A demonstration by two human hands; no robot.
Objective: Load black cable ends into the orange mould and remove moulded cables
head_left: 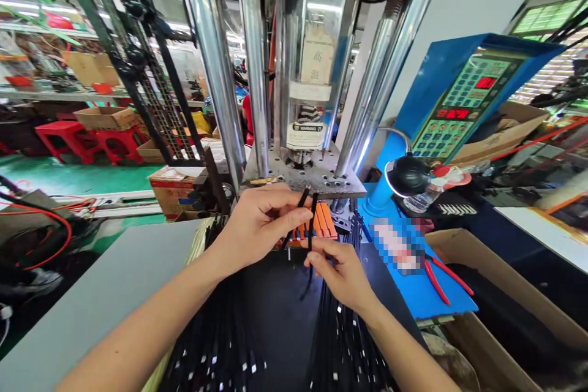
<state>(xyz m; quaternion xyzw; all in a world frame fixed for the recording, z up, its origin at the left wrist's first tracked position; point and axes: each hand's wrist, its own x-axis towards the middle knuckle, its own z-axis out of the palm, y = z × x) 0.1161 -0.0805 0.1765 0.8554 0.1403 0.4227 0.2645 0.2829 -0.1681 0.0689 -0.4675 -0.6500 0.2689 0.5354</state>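
My left hand point(261, 220) pinches a short length of thin black cable point(302, 199) between thumb and fingers, its bare-looking tip pointing up. Lower and to the right, the fingertips of my right hand point(337, 272) grip a second upright strip of black cable point(313, 220), whose lower end hangs below the fingers. Whether the two pieces join is not visible. Just behind them, partly hidden by my hands, sits an orange slotted fixture point(325, 222) beneath the metal plate point(353, 187) of a press.
Bundles of black cables with pale ends point(220, 343) lie on both sides of the dark work surface point(280, 324). Right of the press are red-handled pliers point(436, 282), a black lamp point(408, 176), a blue control box point(468, 104) and a cardboard box point(463, 239).
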